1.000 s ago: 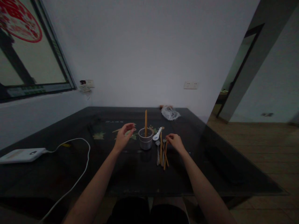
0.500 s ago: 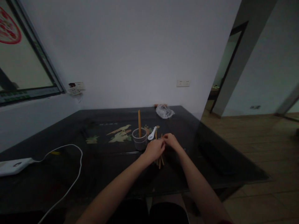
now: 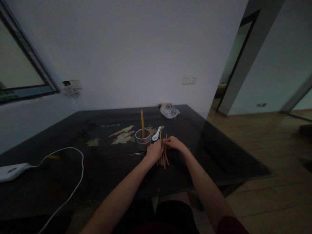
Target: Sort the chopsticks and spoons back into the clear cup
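Observation:
A clear plastic cup [image 3: 143, 143] stands on the dark table [image 3: 73, 156] with a pair of wooden chopsticks [image 3: 142, 123] upright in it. Just right of it lie a white spoon [image 3: 156, 134] and a bundle of loose wooden chopsticks [image 3: 164, 158]. My left hand [image 3: 154, 152] rests on that bundle with fingers curled around some sticks. My right hand [image 3: 173, 143] meets it from the right, fingers pinched on the same sticks. Any metal spoons under the hands are hidden.
A white device [image 3: 11, 171] with a white cable [image 3: 73, 182] lies at the table's left. A crumpled clear plastic bag [image 3: 169, 110] sits at the far edge by the wall. Wooden floor and a doorway are to the right.
My left hand left the spot left of the cup and crossed to the loose chopsticks, joining my right hand there. The view has swung slightly to the right.

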